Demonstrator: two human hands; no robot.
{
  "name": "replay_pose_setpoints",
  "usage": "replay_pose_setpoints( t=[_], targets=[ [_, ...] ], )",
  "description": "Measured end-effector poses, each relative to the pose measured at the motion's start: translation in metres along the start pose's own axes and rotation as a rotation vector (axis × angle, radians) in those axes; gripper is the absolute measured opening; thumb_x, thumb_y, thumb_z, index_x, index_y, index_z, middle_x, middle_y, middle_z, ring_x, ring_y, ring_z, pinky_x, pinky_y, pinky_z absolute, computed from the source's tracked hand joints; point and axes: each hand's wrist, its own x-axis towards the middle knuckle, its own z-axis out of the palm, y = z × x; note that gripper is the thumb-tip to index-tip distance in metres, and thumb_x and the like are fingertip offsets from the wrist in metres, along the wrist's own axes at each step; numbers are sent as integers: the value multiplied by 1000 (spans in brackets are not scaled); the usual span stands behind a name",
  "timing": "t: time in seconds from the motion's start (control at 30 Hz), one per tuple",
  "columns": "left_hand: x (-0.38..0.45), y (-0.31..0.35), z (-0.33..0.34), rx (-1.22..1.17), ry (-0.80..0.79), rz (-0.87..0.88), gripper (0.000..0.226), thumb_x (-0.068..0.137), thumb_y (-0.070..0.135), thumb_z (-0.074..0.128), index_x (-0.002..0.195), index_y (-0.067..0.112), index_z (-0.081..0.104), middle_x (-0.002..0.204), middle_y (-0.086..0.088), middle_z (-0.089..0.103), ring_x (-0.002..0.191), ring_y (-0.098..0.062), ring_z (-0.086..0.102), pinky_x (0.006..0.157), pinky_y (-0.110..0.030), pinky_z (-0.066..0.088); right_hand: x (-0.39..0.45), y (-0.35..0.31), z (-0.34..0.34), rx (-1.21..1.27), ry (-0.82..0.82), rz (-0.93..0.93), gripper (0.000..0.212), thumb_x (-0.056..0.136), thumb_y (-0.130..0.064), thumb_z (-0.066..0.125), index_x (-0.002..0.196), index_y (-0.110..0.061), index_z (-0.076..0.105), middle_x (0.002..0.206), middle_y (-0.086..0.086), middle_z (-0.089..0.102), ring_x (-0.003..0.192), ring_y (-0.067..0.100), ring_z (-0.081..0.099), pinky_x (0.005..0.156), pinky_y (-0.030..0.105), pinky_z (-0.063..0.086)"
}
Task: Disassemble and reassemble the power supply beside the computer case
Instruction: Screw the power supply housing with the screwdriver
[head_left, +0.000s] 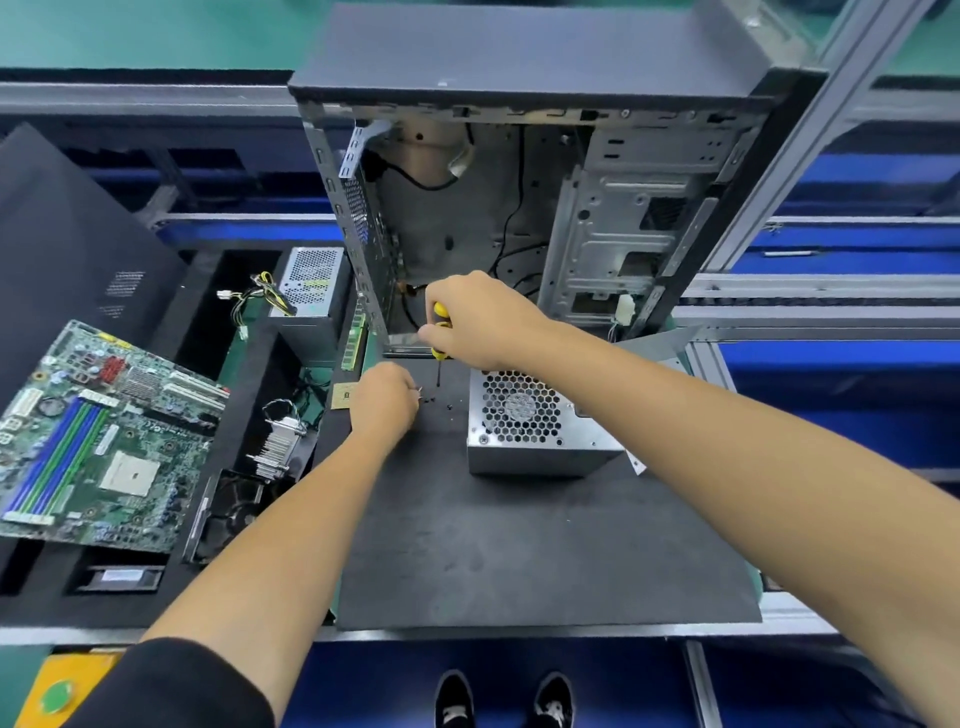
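Note:
A silver power supply (535, 431) with a honeycomb fan grille stands on the black foam mat (519, 561), just in front of the open computer case (509, 208). My right hand (478, 322) grips a yellow-handled screwdriver (440, 332) upright, its tip pointing down at the mat left of the supply. My left hand (384, 397) pinches a small screw (418, 391) beside the tip. A few small black screws (439, 404) lie loose on the mat between my hands and the supply.
A green motherboard (98, 441) lies at the left on a black tray. A second power supply (311, 291) with cables, a heatsink (278, 441), a RAM stick (355, 338) and a CPU chip (344, 395) sit between it and the mat. A black side panel (62, 234) leans far left.

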Motion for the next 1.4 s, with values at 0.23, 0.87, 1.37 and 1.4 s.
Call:
replay_pose_setpoints(
  t=[0.23, 0.87, 1.37, 1.4],
  targets=[
    [0, -3, -2, 53, -51, 17, 12, 87, 9, 58, 86, 7, 69, 98, -13, 67, 100, -32, 58, 82, -41, 50, 1, -3, 0, 1, 6, 0, 17, 92, -34, 55, 87, -18, 53, 84, 2, 56, 69, 22, 55, 52, 29, 36],
    [-31, 17, -44, -821, 25, 18, 15, 85, 4, 66, 74, 14, 68, 64, 9, 60, 54, 5, 51, 52, -6, 40, -24, -25, -26, 23, 192, 48, 22, 89, -28, 55, 88, -7, 59, 82, 9, 62, 79, 30, 59, 62, 35, 47],
    [-75, 70, -57, -1228, -183, 188, 14, 87, -3, 61, 85, 8, 70, 71, -6, 70, 65, -13, 63, 62, -19, 52, -102, -22, -91, 117, 435, 109, 20, 87, -26, 53, 79, -7, 56, 71, 5, 61, 75, 24, 57, 61, 33, 47],
    [-76, 72, -58, -1212, -177, 206, 15, 87, -3, 61, 82, 8, 71, 70, -6, 69, 64, -13, 62, 61, -19, 52, -105, -21, -92, 117, 439, 110, 20, 87, -26, 53, 78, -8, 55, 70, 6, 61, 74, 24, 56, 66, 36, 49]
  ],
)
